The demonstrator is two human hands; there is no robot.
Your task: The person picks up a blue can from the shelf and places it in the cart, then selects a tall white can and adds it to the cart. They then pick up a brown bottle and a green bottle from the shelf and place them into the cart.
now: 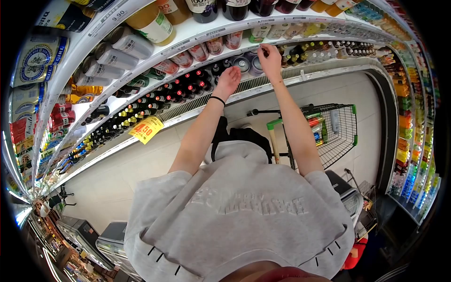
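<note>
Both of my arms reach up to a stocked drinks shelf. My left hand [229, 81] is palm up with its fingers loosely stretched, beside the tops of two silver-topped cans [242, 64] on the lower shelf. Nothing shows in that hand. To the right of the cans, my right hand [270, 62] has its fingers curled together just under the shelf edge. Whatever those fingers may hold is hidden or too small to make out. Above this hand stands a bottle with a green label [259, 34].
Behind my right forearm stands a wire shopping cart [345, 136] with green corners and some packaged goods in it. A yellow price tag [146, 129] sticks out from the lower shelf at left. Dark bottles with red caps [190, 87] fill the shelf beside my left hand.
</note>
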